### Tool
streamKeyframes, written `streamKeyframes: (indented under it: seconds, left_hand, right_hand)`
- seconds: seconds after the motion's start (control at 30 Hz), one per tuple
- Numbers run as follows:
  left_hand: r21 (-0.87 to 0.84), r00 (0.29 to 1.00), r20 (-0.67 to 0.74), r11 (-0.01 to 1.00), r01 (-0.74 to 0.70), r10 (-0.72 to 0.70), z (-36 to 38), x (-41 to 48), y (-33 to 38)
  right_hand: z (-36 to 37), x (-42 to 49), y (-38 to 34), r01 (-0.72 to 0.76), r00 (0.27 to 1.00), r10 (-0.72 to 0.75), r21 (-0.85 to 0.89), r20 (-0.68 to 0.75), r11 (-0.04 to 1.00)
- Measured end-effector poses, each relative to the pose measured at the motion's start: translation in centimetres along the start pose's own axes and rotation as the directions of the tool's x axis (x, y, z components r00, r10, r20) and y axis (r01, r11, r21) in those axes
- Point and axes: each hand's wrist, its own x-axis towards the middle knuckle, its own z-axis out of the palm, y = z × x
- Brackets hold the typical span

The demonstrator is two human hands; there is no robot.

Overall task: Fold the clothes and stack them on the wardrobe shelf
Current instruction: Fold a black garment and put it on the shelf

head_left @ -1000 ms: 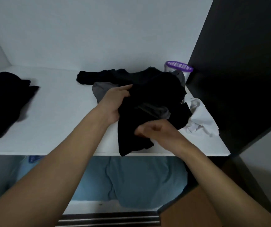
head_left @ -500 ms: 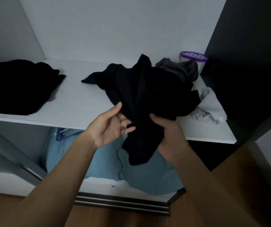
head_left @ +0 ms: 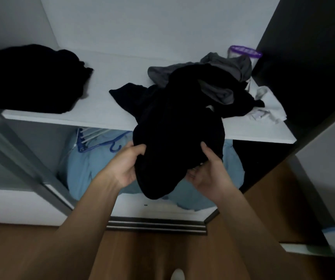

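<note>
A crumpled black garment (head_left: 178, 138) hangs off the front edge of the white wardrobe shelf (head_left: 106, 116), its upper part still in the heap on the shelf. My left hand (head_left: 126, 164) grips its left side and my right hand (head_left: 209, 170) grips its right side, both below shelf level. A grey garment (head_left: 229, 67) and a white garment (head_left: 267, 110) lie in the heap at the right. A separate pile of black clothes (head_left: 31, 79) sits at the shelf's left end.
A purple-lidded container (head_left: 243, 52) stands at the shelf's back right corner. Under the shelf hang light blue clothes (head_left: 85, 168) and a blue hanger (head_left: 102, 144). A dark wardrobe panel (head_left: 304, 57) closes the right side. The sliding-door track (head_left: 154, 225) lies on the wooden floor.
The black garment has been drawn toward me and down over the shelf's front edge. My left hand, open half a second ago, now grips it. The view has pulled back.
</note>
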Motion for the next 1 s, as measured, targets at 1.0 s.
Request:
streamKeyframes:
  seconds: [1.0]
  left_hand:
    - [0.039,0.908,-0.298,0.947,0.319,-0.293,-7.9,-9.7,-13.8]
  right_hand:
    - [1.9,-11.0,8.5,0.353,0.804,-0.59,-0.732,-0.082,0.583]
